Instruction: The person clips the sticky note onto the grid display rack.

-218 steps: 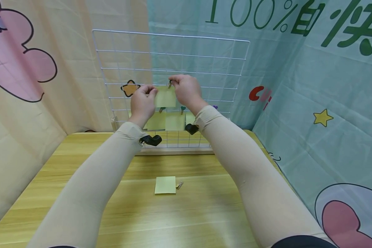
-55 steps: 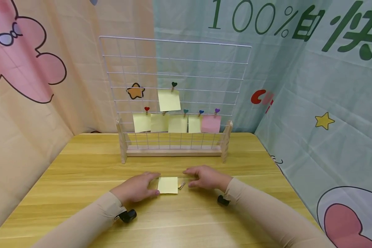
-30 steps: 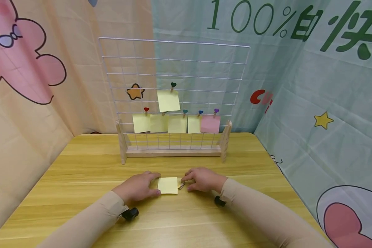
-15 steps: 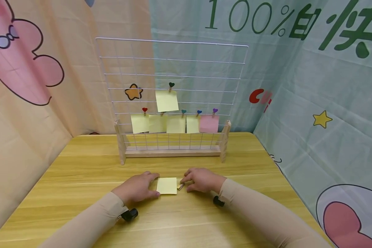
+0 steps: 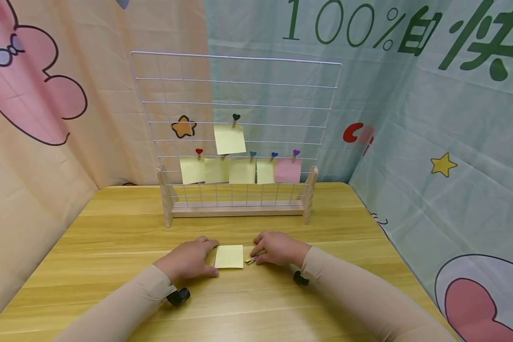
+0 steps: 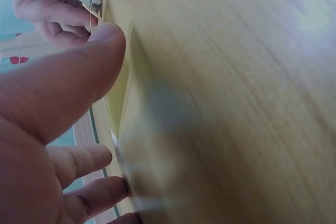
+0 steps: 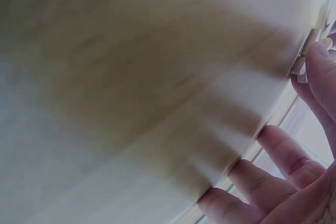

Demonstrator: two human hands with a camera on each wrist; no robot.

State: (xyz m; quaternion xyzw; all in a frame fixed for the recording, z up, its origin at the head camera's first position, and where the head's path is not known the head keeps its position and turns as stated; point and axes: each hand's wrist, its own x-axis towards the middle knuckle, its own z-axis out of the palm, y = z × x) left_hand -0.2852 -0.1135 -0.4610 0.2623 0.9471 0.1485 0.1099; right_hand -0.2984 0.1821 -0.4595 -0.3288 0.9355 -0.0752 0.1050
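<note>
A yellow sticky note [image 5: 229,257] lies flat on the wooden table. My left hand [image 5: 190,258] rests at its left edge, thumb and fingers spread and relaxed. Just right of the note is a small wooden clothespin [image 5: 250,261], which my right hand [image 5: 280,249] pinches between thumb and index finger. In the right wrist view the clothespin [image 7: 305,56] sits against the thumb tip, while the other fingertips touch the table. From the left wrist view, my left thumb [image 6: 63,85] hides part of the note.
A white wire grid [image 5: 239,85] in a wooden base [image 5: 239,210] stands behind the hands. Several yellow notes [image 5: 242,171], one higher yellow note [image 5: 230,139] and a pink note [image 5: 288,171] hang there on heart-topped clothespins. Printed curtains [image 5: 466,133] surround the table [image 5: 111,228].
Both hands have come down from the grid, leaving the upper note clipped there. The right hand has moved left to the loose clothespin, gripped it and turned it slightly. The left hand barely moved lately.
</note>
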